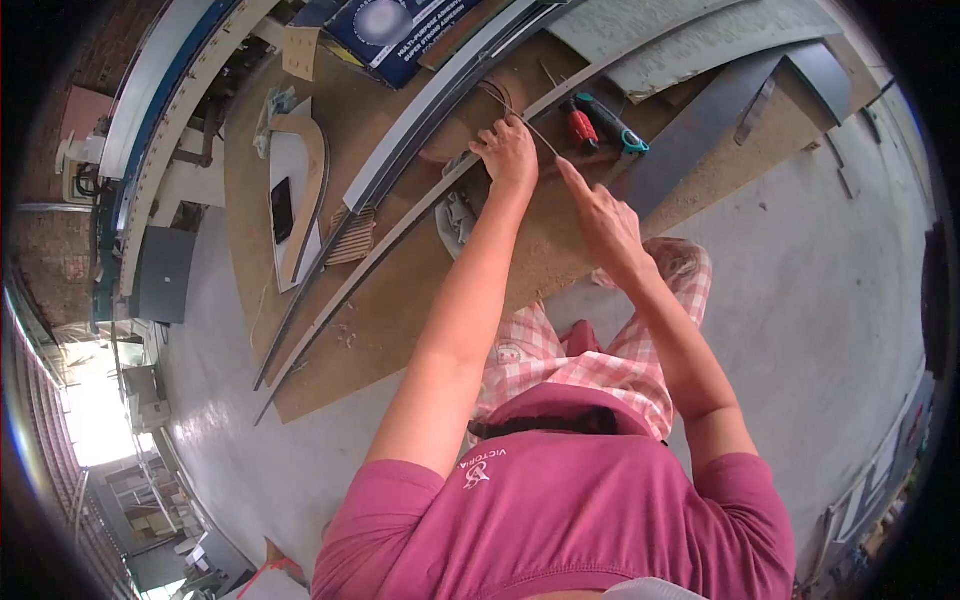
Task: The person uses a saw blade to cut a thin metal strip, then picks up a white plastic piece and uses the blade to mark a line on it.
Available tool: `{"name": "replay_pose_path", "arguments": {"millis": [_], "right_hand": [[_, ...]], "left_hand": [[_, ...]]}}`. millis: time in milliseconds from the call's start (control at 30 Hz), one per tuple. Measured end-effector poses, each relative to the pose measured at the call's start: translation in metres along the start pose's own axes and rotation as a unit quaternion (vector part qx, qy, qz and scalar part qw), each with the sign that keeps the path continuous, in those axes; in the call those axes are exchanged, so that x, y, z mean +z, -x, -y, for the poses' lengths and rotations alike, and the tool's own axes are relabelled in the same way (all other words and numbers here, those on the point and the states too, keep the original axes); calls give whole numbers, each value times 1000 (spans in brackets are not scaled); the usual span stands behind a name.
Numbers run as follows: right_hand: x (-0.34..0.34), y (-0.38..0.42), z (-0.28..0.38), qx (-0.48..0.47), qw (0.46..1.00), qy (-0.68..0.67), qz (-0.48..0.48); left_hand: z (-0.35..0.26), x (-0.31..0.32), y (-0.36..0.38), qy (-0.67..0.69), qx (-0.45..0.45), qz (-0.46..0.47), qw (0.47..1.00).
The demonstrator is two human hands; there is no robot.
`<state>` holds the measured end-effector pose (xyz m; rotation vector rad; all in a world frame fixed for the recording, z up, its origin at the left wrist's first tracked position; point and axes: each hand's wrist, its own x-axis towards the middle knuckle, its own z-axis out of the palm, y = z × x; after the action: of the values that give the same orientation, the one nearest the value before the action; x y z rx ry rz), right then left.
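Note:
A long narrow strip [400, 212] runs diagonally across the brown board. My left hand [508, 155] is closed on this strip, its fingers curled over the upper side. A thin rod-like tool [537, 137], perhaps a file, crosses the strip just beside my left fingertips. Its near end goes into my right hand [607, 225], which is closed round it with the index finger stretched along it; the handle is hidden in the palm. Right of the strip lie a red-handled tool [582, 129] and a teal-and-black-handled tool [618, 128].
The brown board [370, 345] lies on the grey floor [800, 270]. Left are dark and white long profiles [400, 130], a curved wooden piece [318, 175] and a phone [282, 210]. A blue adhesive box [400, 40] stands beyond; a dark flat panel [690, 150] is at right.

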<state>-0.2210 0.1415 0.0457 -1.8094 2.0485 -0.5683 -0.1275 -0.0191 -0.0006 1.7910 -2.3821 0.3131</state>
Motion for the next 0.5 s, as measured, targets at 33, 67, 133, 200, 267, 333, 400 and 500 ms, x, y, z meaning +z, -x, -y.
{"name": "replay_pose_path", "arguments": {"millis": [33, 67, 133, 200, 267, 333, 400, 500], "right_hand": [[6, -9, 0, -14, 1000, -3, -19], [9, -15, 0, -29, 999, -6, -38], [5, -10, 0, -23, 999, -9, -32], [0, 0, -1, -17, 1000, -10, -19], [-4, 12, -2, 15, 1000, 17, 9], [-3, 6, 0, 4, 1000, 2, -1], [0, -4, 2, -10, 1000, -11, -23], [3, -9, 3, -16, 999, -7, -33]], "left_hand": [[1, 2, -1, -4, -2, 6, 1000], [2, 3, -4, -8, -5, 10, 1000], [1, 0, -3, 4, -6, 3, 1000], [0, 0, -4, 19, -11, 1, 1000], [-1, 3, -3, 4, -8, -8, 1000], [1, 4, -1, 3, -5, -5, 1000], [1, 3, -4, 3, 0, -14, 1000], [2, 2, -6, 25, -7, -5, 1000]]}}
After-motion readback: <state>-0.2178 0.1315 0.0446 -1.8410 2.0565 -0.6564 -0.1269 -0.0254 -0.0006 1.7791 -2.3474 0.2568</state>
